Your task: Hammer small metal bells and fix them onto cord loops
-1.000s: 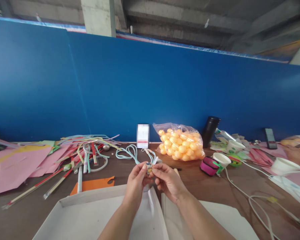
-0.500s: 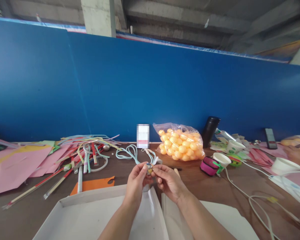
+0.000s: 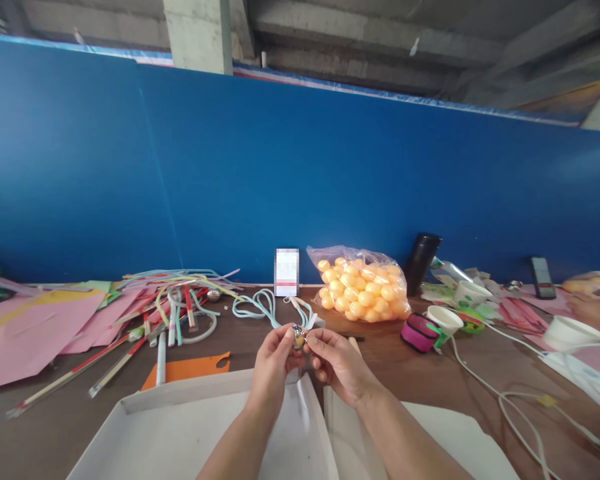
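Note:
A small shiny silver ball (image 3: 299, 335) is held up between my two hands over the far edge of a shallow white box lid (image 3: 190, 427). My left hand (image 3: 274, 357) grips it from the left, thumb and fingers closed round it. From the other side, my right hand (image 3: 341, 365) pinches at the ball's right edge with thumb and forefinger; whether a thin strand is also between those fingertips I cannot tell. Just behind the hands lies a looped pale blue cord (image 3: 260, 308), partly hidden.
A clear bag of orange balls (image 3: 363, 290) stands behind my right hand. A phone (image 3: 287, 272) leans upright against the blue partition (image 3: 280, 167). Straws and sticks (image 3: 180, 313) with pink paper (image 3: 45, 333) lie left. Paper cups (image 3: 445, 320), cables (image 3: 505, 400) and another person's hand (image 3: 593, 317) are right.
Both hands stay almost in place. The silver ball looks slightly turned between the fingers, and the view has shifted a little.

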Demonstrator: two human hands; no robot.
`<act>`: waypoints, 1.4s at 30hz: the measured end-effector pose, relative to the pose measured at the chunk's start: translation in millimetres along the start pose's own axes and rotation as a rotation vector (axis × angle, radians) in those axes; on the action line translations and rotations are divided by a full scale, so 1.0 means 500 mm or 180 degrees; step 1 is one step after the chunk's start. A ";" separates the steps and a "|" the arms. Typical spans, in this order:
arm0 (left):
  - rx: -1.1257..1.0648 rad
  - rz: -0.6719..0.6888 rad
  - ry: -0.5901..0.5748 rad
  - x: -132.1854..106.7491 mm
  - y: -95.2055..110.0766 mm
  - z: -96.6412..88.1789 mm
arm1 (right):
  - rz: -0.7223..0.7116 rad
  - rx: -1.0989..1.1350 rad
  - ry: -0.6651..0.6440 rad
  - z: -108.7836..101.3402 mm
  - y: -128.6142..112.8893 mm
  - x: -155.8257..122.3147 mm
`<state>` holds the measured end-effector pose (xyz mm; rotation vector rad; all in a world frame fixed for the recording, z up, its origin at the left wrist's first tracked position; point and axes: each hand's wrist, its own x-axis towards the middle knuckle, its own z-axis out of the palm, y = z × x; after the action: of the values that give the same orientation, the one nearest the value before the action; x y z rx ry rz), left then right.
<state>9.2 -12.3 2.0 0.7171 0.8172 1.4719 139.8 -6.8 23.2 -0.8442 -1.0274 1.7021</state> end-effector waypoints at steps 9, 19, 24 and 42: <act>0.0111 0.0027 0.0058 -0.002 0.002 0.003 | -0.0139 -0.0219 0.0039 0.002 0.002 -0.001; 0.0318 0.0093 0.0131 0.001 -0.004 0.001 | -0.0200 -0.0307 0.0142 0.004 0.005 0.001; 0.0449 0.0098 0.0242 -0.002 -0.001 0.003 | -0.0126 -0.0285 0.0207 0.000 0.007 0.003; 0.0526 0.0036 0.0319 0.000 -0.003 0.001 | -0.0354 -0.0979 0.0282 -0.001 0.002 -0.001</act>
<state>10.3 -12.4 1.1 0.7768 1.0222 1.4715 140.0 -7.3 22.2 -1.0283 -1.2705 1.4211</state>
